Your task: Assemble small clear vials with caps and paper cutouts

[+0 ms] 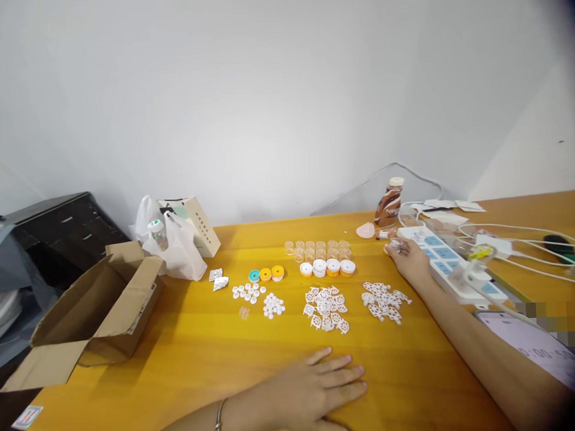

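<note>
My left hand lies flat on the wooden table, fingers spread, with nothing in it. Reaching far right, my right hand has its fingers curled round a small, clear, shiny thing I cannot make out. Closest to that hand are white spoked plastic pieces and a power strip. A second pile of white spoked pieces lies beyond my left hand. Behind it stand white and orange round spools and rows of clear cups. Teal and orange spools sit left, above small white caps.
An open cardboard box stands at the left, near a white plastic bag and an upright box. A brown drink bottle stands at the back. White cables and a phone lie at the right.
</note>
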A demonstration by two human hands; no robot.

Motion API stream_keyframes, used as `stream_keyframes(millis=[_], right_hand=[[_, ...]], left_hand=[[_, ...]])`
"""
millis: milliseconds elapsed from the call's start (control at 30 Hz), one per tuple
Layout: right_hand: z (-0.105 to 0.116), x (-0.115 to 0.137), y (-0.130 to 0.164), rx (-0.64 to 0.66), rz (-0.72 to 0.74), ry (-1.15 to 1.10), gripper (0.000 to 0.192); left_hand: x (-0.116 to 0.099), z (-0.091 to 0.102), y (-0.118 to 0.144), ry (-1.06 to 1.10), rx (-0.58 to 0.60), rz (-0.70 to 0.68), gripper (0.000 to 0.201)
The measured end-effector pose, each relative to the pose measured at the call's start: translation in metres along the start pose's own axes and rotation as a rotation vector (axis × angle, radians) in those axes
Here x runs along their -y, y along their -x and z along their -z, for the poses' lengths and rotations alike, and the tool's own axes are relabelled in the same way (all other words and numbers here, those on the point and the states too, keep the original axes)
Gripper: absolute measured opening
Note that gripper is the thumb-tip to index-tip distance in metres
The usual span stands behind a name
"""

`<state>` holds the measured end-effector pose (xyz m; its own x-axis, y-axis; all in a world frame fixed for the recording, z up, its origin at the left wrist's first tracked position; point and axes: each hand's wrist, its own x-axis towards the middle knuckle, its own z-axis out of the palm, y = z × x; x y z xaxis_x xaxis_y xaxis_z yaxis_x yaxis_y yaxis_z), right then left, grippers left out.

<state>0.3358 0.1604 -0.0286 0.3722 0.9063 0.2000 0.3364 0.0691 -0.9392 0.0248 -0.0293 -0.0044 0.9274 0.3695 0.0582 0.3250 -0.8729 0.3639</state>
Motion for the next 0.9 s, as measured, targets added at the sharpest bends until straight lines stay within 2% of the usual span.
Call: stream_keyframes(millis=[67, 167, 233, 300, 367, 433, 500, 567, 600, 700, 900], right_hand=[[-0.002, -0.002, -0.003, -0.017, 0.003, 0.004, 0.025], [-0.007, -0.001, -0.002, -0.098, 0.008, 0.029, 0.053], [-0.009, 0.006, 0.012, -0.140, 0.034, 0.049, 0.065], [-0.010, 0.017, 0.042, -0.108, 0.091, 0.055, 0.059], [-0.011, 0.029, 0.086, 0.008, 0.173, 0.060, 0.047], [-0.011, 0.036, 0.136, 0.216, 0.342, 0.141, 0.044], [-0.010, 0.034, 0.179, 0.409, 0.547, 0.241, 0.049], [-0.010, 0.025, 0.206, 0.543, 0.713, 0.327, 0.061], [-0.011, 0.020, 0.213, 0.620, 0.805, 0.361, 0.064], [-0.015, 0.009, 0.217, 0.745, 0.917, 0.376, 0.062], [-0.019, 0.005, 0.214, 0.772, 1.018, 0.502, 0.061]], left_hand=[[0.000, 0.001, 0.000, 0.032, 0.000, 0.003, 0.068], [0.000, 0.000, 0.001, 0.054, -0.007, 0.007, 0.066], [0.000, -0.001, 0.001, 0.051, -0.011, 0.005, 0.066], [0.002, -0.002, 0.001, 0.038, -0.018, -0.006, 0.066], [0.003, -0.004, 0.001, 0.012, -0.023, -0.011, 0.065], [0.004, -0.006, 0.001, -0.020, -0.029, -0.022, 0.062], [0.006, -0.007, 0.001, -0.060, -0.044, -0.055, 0.059], [0.008, -0.008, 0.001, -0.101, -0.070, -0.093, 0.057], [0.009, -0.008, 0.001, -0.121, -0.082, -0.103, 0.055], [0.012, -0.011, 0.001, -0.159, -0.097, -0.099, 0.048], [0.014, -0.012, 0.002, -0.144, -0.086, -0.104, 0.044]])
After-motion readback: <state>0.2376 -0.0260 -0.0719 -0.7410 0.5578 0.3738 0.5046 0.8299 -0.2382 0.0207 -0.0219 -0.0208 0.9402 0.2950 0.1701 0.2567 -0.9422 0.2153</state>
